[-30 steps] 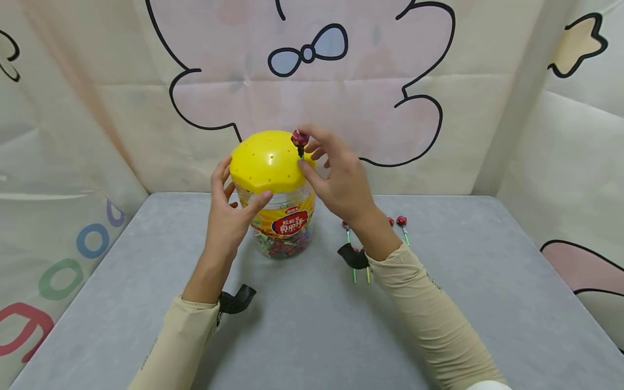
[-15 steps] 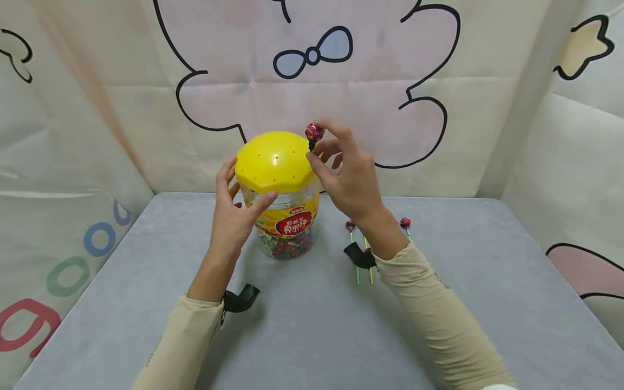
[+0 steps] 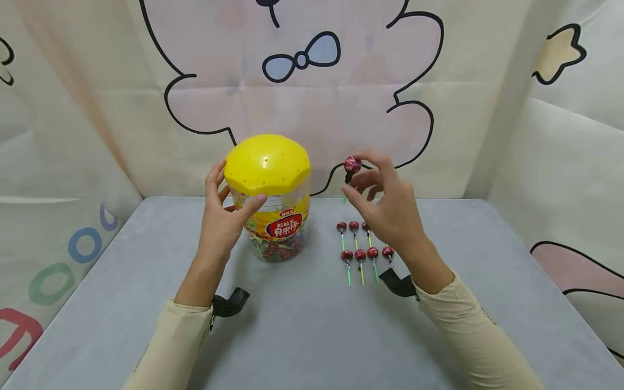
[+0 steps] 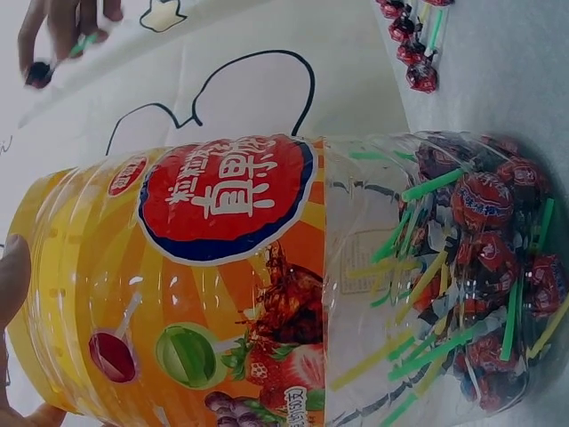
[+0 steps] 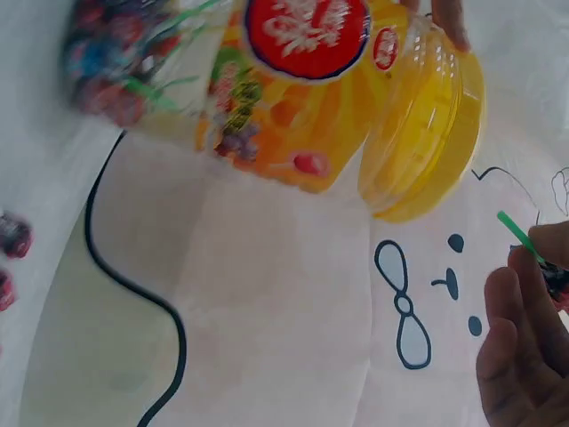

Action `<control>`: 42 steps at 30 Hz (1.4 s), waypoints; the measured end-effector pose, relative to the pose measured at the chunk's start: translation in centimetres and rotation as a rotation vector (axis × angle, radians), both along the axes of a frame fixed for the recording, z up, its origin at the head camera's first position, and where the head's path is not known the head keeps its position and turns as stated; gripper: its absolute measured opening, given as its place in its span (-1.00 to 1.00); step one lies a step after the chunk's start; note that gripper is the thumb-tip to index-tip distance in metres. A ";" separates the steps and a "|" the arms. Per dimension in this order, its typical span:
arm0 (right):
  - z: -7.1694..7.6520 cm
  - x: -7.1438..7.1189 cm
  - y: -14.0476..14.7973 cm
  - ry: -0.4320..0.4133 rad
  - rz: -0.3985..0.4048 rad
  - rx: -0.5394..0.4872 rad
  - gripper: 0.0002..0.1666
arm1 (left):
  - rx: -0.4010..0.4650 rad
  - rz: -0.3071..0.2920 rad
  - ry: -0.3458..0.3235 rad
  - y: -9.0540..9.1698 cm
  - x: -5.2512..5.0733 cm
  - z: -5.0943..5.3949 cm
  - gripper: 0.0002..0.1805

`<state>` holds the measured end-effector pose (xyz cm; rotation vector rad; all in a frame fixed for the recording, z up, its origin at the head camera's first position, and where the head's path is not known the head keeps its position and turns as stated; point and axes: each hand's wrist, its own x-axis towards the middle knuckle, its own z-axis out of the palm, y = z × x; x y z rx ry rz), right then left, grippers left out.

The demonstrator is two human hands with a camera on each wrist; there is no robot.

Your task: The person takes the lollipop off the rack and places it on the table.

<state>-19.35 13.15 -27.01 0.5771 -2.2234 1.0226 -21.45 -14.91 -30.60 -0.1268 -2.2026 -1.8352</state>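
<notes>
A clear plastic candy jar (image 3: 278, 246) with a yellow-and-red label stands on the grey table, topped by a domed yellow lid (image 3: 267, 165). My left hand (image 3: 216, 225) grips it from the left, just below the lid. The left wrist view shows lollipops with green and yellow sticks (image 4: 484, 200) in the jar's bottom. To the right of the jar, my right hand (image 3: 392, 206) pinches a lollipop (image 3: 352, 164) by its stick, red wrapped head up. In the right wrist view its green stick (image 5: 516, 231) pokes out from the fingers.
Several red lollipops (image 3: 359, 254) lie in two rows right of the jar, partly hidden by the right wrist. A dark strap piece (image 3: 397, 283) juts from that wrist, another (image 3: 230, 302) from the left. A cartoon-printed curtain (image 3: 205, 108) hangs behind the table (image 3: 292, 336).
My right hand has carried the lollipop rightward and down, away from the lid. More of the lollipops on the table now show. The left hand stays on the jar.
</notes>
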 end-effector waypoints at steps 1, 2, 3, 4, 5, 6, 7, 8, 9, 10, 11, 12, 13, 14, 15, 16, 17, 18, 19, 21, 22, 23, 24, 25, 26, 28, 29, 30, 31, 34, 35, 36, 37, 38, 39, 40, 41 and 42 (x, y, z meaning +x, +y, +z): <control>-0.4 0.4 0.5 -0.010 0.001 0.000 -0.33 | -0.001 -0.002 -0.009 0.0 0.1 -0.1 0.00; -0.7 0.9 1.1 -0.022 -0.002 0.004 -0.33 | -0.001 -0.005 -0.015 0.0 0.1 -0.1 0.01; -1.0 1.3 1.6 -0.034 -0.006 0.005 -0.32 | 0.001 -0.011 -0.016 0.0 0.1 -0.2 0.01; -1.3 1.7 2.2 -0.046 -0.011 0.008 -0.32 | 0.000 -0.016 -0.013 0.1 0.1 -0.2 0.01; -1.6 2.1 2.8 -0.060 -0.016 0.008 -0.31 | 0.001 -0.023 -0.010 0.1 0.0 -0.2 0.01; -2.0 2.5 3.4 -0.072 -0.027 0.014 -0.31 | -0.001 -0.029 -0.008 0.2 0.0 -0.2 0.00; -2.3 2.9 3.9 -0.087 -0.038 0.023 -0.31 | -0.002 -0.034 -0.004 0.2 0.0 -0.2 0.00; -2.7 3.3 4.5 -0.109 -0.045 0.037 -0.32 | -0.007 -0.035 -0.003 0.3 0.0 -0.2 0.00; -3.1 3.5 4.9 -0.136 -0.047 0.054 -0.33 | -0.010 -0.033 0.000 0.2 0.0 -0.2 0.00; -3.4 3.7 5.4 -0.166 -0.045 0.072 -0.34 | -0.012 -0.031 0.003 0.2 0.0 -0.2 0.00; -3.7 3.7 5.8 -0.198 -0.042 0.093 -0.35 | -0.013 -0.031 0.005 0.1 0.0 -0.2 0.00; -4.0 3.7 6.2 -0.235 -0.042 0.119 -0.36 | -0.011 -0.032 0.008 0.1 0.0 -0.2 0.00; -4.1 3.6 6.6 -0.273 -0.038 0.141 -0.37 | -0.009 -0.035 0.012 0.0 0.1 -0.2 0.00; -4.2 3.5 7.0 -0.311 -0.035 0.167 -0.38 | -0.008 -0.037 0.015 -0.1 0.1 -0.2 0.00; -4.3 3.3 7.4 -0.345 -0.037 0.193 -0.38 | -0.005 -0.041 0.017 -0.1 0.1 -0.2 0.01; -4.3 3.2 7.8 -0.378 -0.040 0.214 -0.37 | -0.001 -0.046 0.016 -0.1 0.1 -0.2 0.01; -4.3 3.1 8.2 -0.408 -0.047 0.237 -0.37 | 0.001 -0.049 0.015 -0.2 0.2 -0.2 0.01; -4.3 2.9 8.6 -0.437 -0.057 0.255 -0.36 | 0.001 -0.051 0.013 -0.2 0.2 -0.2 0.02; -4.3 2.9 9.0 -0.463 -0.065 0.270 -0.36 | -0.002 -0.051 0.011 -0.2 0.2 -0.2 0.02; -4.3 2.7 9.7 -0.504 -0.082 0.296 -0.36 | -0.003 -0.048 0.006 -0.1 0.2 -0.3 0.02; -4.3 2.6 10.0 -0.525 -0.085 0.304 -0.36 | -0.002 -0.046 0.004 -0.1 0.2 -0.3 0.02; -4.3 2.7 10.4 -0.545 -0.090 0.311 -0.36 | -0.005 -0.044 0.003 -0.1 0.2 -0.4 0.02; -4.3 2.7 10.6 -0.563 -0.095 0.318 -0.36 | -0.007 -0.043 0.001 -0.1 0.2 -0.4 0.03; -4.3 2.7 10.9 -0.580 -0.099 0.327 -0.36 | -0.008 -0.044 0.000 0.0 0.2 -0.5 0.03; -4.4 2.7 11.2 -0.594 -0.102 0.336 -0.35 | -0.010 -0.045 0.000 0.0 0.2 -0.5 0.03; -4.6 2.6 11.7 -0.629 -0.101 0.354 -0.34 | -0.019 -0.042 -0.002 0.0 0.1 -0.5 0.03; -4.8 2.5 11.9 -0.645 -0.104 0.363 -0.33 | -0.030 -0.041 -0.004 0.0 0.1 -0.5 0.04; -5.0 2.3 12.1 -0.658 -0.104 0.374 -0.33 | -0.045 -0.043 -0.005 -0.1 0.1 -0.5 0.04; -5.2 2.0 12.2 -0.671 -0.101 0.383 -0.33 | -0.067 -0.050 -0.002 -0.1 0.1 -0.5 0.06; -6.0 1.1 12.6 -0.727 -0.082 0.402 -0.34 | -0.137 -0.066 0.006 -0.4 0.0 -0.6 0.12; -6.2 0.8 12.7 -0.749 -0.075 0.410 -0.34 | -0.158 -0.071 0.011 -0.5 0.0 -0.6 0.14; -6.5 0.6 12.9 -0.771 -0.067 0.417 -0.34 | -0.174 -0.073 0.018 -0.5 0.0 -0.7 0.16; -6.8 0.3 13.0 -0.796 -0.062 0.422 -0.34 | -0.183 -0.072 0.027 -0.6 -0.1 -0.7 0.17; -7.1 0.1 13.1 -0.822 -0.056 0.428 -0.32 | -0.185 -0.066 0.032 -0.6 -0.1 -0.8 0.17; -7.4 -0.1 13.2 -0.847 -0.051 0.431 -0.32 | -0.184 -0.058 0.042 -0.6 -0.1 -0.9 0.17; -7.7 -0.3 13.4 -0.874 -0.045 0.435 -0.31 | -0.183 -0.052 0.051 -0.6 -0.2 -0.9 0.17; -8.0 -0.5 13.5 -0.898 -0.038 0.434 -0.32 | -0.181 -0.047 0.058 -0.6 -0.3 -1.0 0.17; -8.2 -0.6 13.7 -0.920 -0.029 0.432 -0.32 | -0.179 -0.045 0.066 -0.6 -0.4 -1.2 0.17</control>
